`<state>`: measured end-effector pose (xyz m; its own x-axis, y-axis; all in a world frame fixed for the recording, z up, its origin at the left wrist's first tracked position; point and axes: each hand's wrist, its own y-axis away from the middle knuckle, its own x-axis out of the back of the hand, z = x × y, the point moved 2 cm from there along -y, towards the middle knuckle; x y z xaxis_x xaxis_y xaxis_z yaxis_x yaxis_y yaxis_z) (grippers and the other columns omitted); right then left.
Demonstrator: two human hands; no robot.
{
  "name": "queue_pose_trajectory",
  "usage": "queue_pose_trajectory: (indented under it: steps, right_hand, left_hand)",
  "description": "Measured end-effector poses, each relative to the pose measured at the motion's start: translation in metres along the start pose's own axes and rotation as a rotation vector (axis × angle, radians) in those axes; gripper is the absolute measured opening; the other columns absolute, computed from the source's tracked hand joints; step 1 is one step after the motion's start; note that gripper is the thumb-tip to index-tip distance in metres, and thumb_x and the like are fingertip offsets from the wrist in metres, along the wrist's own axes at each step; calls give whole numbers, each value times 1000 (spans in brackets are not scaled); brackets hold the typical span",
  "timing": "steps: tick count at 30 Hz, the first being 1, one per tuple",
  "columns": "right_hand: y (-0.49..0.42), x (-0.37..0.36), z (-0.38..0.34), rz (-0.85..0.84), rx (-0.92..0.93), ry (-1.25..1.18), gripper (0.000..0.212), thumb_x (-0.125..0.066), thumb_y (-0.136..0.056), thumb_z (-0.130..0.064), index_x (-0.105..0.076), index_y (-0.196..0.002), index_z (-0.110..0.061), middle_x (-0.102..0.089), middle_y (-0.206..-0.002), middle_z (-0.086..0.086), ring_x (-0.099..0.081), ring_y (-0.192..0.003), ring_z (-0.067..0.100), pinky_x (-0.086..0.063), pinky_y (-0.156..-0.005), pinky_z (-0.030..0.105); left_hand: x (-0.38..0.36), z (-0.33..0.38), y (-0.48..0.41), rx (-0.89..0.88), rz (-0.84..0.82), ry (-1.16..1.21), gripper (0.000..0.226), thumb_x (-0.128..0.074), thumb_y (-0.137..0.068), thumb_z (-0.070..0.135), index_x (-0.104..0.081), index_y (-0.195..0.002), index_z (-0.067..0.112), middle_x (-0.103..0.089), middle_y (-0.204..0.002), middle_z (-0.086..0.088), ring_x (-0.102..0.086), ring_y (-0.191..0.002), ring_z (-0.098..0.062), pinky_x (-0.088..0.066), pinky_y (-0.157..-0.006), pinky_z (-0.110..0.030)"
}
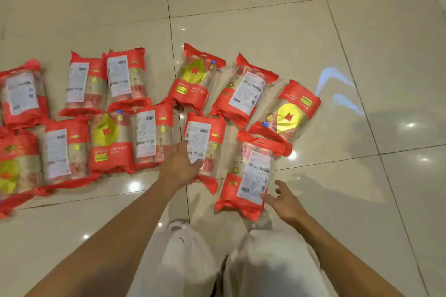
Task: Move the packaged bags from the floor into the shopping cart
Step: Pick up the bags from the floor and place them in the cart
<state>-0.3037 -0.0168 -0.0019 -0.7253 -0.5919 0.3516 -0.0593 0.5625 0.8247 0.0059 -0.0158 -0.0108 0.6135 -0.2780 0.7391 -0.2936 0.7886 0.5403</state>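
Observation:
Several red and clear packaged bags lie flat on the glossy tiled floor (265, 21) in two rough rows. My left hand (179, 165) reaches down onto the lower part of one bag with a white label (205, 137), fingers spread on it, not closed around it. My right hand (282, 199) hovers open at the lower right corner of the nearest bag (251, 176), fingertips almost touching its edge. Another bag with a yellow emblem (293, 109) lies to the right. No shopping cart is in view.
My legs in light trousers and pale shoes (179, 224) stand just below the bags. Bare beige tiles with dark grout lines stretch beyond and to the right of the bags. More bags (21, 96) run off the left edge.

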Motion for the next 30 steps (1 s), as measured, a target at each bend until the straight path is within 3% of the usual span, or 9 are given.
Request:
queue_pose_trajectory:
  steps: [3, 5, 7, 10, 12, 16, 20, 26, 30]
  right_hand:
    - [-71, -26, 28, -4, -58, -106, 60, -72, -90, -24, -42, -140, -9, -55, -117, 1, -59, -97, 17, -44, -84, 29]
    - [-118, -41, 47, -3, -51, -178, 32, -76, -87, -19, -61, -113, -10, -72, -105, 9, -68, -78, 13, -57, -72, 32]
    - [-155, -52, 64, 55, -22, -202, 34, -87, -74, -35, -73, -94, -12, -78, -93, 13, -74, -75, 17, -62, -76, 43]
    - [-173, -58, 62, 144, -80, -341, 32, -90, -69, -21, -73, -94, -10, -79, -80, 1, -76, -72, 16, -62, -68, 35]
    - [-172, -59, 54, 158, -69, -371, 18, -82, -75, 0, -71, -88, -7, -78, -71, -2, -74, -61, 11, -55, -51, 21]
    - [-140, -41, 29, 206, -23, -399, 37, -83, -69, 5, -64, -101, 1, -77, -90, 12, -76, -71, 22, -57, -53, 28]
    - [-48, 7, -35, 273, 71, -307, 55, -87, -72, -6, -45, -108, -8, -67, -95, -1, -67, -77, 10, -49, -51, 14]
    - [168, 68, -202, 259, 282, -224, 62, -90, -69, -16, -47, -113, -13, -67, -107, 0, -68, -94, 18, -56, -85, 44]
    - [345, 67, -330, 170, 450, -177, 66, -91, -67, -22, -48, -116, -20, -66, -115, -4, -67, -101, 16, -55, -90, 45]
  left_hand:
    - [-44, -40, -66, 36, -3, 151, 74, -73, -78, 48, -51, -140, 14, -60, -134, -9, -55, -127, -30, -47, -106, -49]
    - [-71, -66, -107, 112, 7, 208, 79, -83, -69, 46, -53, -134, 12, -64, -128, -8, -60, -119, -29, -51, -102, -49]
    - [-88, -78, -132, 170, 20, 337, 73, -90, -61, 39, -59, -122, 13, -69, -119, -4, -66, -109, -24, -55, -97, -43]
    - [-100, -84, -149, 277, -90, 505, 53, -97, -65, 23, -65, -105, 12, -75, -103, 0, -72, -89, -13, -59, -78, -23]
    - [-105, -84, -149, 291, -155, 556, 54, -98, -63, 21, -72, -109, 12, -79, -105, -2, -75, -87, -11, -62, -82, -29]
    - [-79, -62, -112, 272, -13, 578, 41, -94, -65, 8, -67, -94, 19, -77, -101, -3, -74, -88, -18, -58, -77, -24]
    - [15, -28, -30, 272, 152, 652, 55, -95, -66, 13, -54, -103, 14, -65, -95, 4, -63, -83, -15, -44, -62, -15]
    - [246, 19, 163, 242, 314, 854, 51, -95, -64, 13, -58, -95, 29, -72, -96, 7, -71, -86, -8, -56, -72, -23]
    - [399, 15, 331, 301, 479, 960, 61, -97, -58, 18, -60, -106, 21, -76, -107, 0, -74, -97, -20, -59, -89, -42]
